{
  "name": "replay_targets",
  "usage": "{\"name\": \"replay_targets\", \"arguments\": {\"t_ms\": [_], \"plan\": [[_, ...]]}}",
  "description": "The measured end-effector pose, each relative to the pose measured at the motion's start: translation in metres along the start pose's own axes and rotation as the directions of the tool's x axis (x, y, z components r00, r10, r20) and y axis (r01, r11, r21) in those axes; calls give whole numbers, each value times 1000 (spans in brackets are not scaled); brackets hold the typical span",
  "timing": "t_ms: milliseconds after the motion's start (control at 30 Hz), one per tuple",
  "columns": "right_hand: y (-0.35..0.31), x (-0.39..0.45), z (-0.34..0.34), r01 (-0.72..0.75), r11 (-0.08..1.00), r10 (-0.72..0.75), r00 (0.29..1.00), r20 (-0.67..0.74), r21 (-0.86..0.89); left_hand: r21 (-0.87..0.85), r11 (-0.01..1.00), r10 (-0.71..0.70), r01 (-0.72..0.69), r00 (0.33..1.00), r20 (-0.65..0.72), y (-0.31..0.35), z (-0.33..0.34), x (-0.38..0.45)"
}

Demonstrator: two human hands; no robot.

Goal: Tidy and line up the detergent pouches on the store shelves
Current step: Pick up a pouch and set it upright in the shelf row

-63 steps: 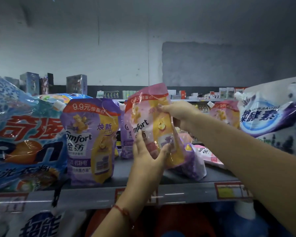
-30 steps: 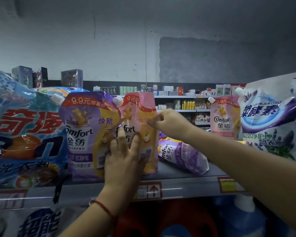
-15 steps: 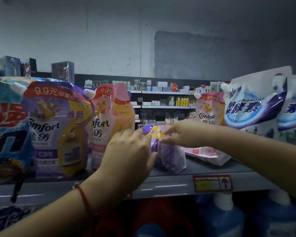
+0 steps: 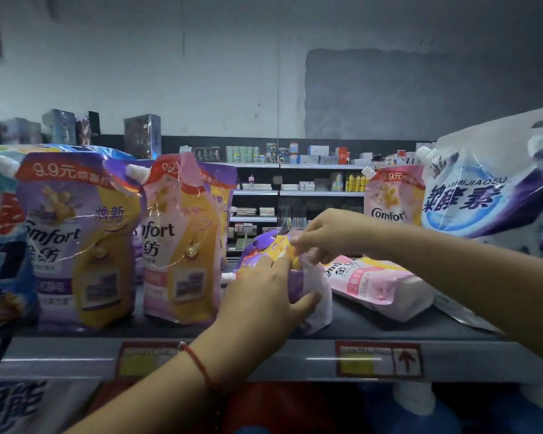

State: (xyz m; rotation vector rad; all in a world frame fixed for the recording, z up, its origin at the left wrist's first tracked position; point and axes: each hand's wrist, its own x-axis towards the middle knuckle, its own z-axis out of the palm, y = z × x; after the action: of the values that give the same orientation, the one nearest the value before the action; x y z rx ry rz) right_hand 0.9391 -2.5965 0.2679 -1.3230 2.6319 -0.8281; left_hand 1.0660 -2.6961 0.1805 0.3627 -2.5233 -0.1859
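While the purple pouch (image 4: 265, 255) lies toppled on the shelf (image 4: 373, 330), both hands are on it. The left hand (image 4: 264, 303) cups its near side, fingers spread over the front and thumb hooked under the pale bottom fold (image 4: 318, 292). The right hand (image 4: 325, 233) pinches its upper edge from behind. The pouch lies sideways: its long axis runs roughly left to right, spout (image 4: 228, 277) pointing left toward the standing row, bottom to the right. So the lift looks like a swing about the bottom end, spout coming up. The left hand is nearer the body of the pouch, the right nearer the top edge.

The count of small pouches: three upright at left, namely a purple one (image 4: 79, 239), a pink one (image 4: 176, 242) and another purple one (image 4: 223, 202) tucked behind it. One more pink pouch (image 4: 392, 195) stands at right. Two are down: the held one and a pink pouch lying flat (image 4: 380, 283) just beside it. Big bags: a blue one (image 4: 0, 245) at far left, a white one (image 4: 489, 189) at far right.
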Motion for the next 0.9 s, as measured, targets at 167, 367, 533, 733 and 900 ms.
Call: {"name": "replay_targets", "arguments": {"t_ms": [167,367,533,733,900], "plan": [[-5,42,2,-93,996,93,996,10,-10,-33,999,-31,30,998,-47,4,11,-4],[-20,85,15,-310,937,327,941,91,-159,-71,996,-52,46,995,-82,7,16,-9],[-29,102,27,-391,905,409,908,89,-169,-106,993,-67,56,992,-106,7,19,-12],[-31,99,27,-268,950,273,962,12,-160,-182,983,-66,36,985,-157,-1,27,-20],[-31,94,15,-201,978,190,970,-152,-60,-237,971,-11,-28,986,-164,-6,29,-23]]}}
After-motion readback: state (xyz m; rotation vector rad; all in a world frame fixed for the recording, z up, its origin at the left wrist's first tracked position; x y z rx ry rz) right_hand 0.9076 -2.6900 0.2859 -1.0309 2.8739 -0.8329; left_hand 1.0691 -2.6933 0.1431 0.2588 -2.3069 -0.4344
